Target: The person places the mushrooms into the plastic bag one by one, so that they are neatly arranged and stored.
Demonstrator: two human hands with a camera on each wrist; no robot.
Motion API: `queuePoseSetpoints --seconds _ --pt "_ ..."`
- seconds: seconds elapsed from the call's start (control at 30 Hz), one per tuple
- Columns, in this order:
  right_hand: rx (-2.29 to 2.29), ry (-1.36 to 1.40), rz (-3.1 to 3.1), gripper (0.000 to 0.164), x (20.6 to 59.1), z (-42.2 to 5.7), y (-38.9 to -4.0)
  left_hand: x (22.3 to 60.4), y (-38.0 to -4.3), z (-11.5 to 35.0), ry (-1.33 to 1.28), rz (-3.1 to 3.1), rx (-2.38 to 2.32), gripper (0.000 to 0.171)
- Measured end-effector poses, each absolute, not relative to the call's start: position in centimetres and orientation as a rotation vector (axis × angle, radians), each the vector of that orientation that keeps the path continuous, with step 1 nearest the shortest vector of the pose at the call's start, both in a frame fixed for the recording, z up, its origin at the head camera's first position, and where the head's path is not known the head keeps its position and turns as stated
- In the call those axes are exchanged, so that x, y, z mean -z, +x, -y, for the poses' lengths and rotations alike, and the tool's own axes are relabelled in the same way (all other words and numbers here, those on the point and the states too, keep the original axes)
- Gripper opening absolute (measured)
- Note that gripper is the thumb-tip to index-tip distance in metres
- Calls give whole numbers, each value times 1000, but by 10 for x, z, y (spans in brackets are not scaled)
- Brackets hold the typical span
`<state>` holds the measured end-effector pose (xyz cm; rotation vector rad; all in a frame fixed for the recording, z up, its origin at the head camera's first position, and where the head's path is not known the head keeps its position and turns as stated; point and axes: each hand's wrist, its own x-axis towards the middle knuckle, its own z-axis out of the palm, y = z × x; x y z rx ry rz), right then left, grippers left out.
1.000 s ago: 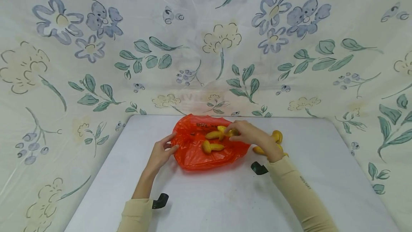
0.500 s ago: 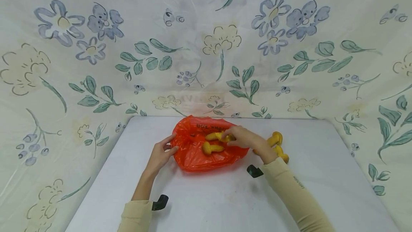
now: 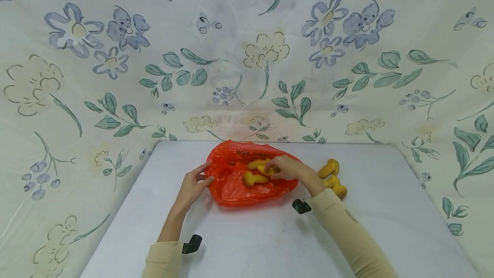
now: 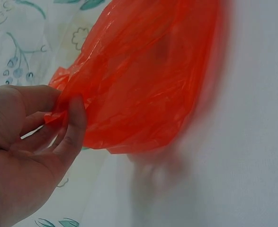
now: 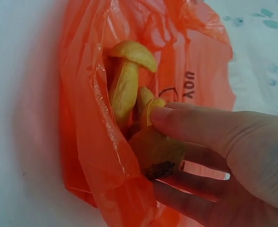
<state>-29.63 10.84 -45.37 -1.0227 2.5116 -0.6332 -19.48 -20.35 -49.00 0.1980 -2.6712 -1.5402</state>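
the left hand (image 3: 191, 186) pinches the red bag (image 3: 233, 192) at its left edge; the right hand (image 3: 290, 169) grips a yellow mushroom (image 5: 155, 146) inside it; other mushrooms (image 3: 251, 179) lie within and to the right

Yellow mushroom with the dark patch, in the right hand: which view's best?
Right wrist: the yellow mushroom is close and large, its dark patch visible, though the right hand covers part. Head shows it small, partly hidden by that hand. Left wrist shows none of it.
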Motion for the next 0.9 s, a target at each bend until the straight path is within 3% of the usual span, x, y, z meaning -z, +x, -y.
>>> queuePoseSetpoints --seconds 0.9 --pt "556 -967 -2470 28 453 -96 -301 489 -191 201 131 2659 1521 56"
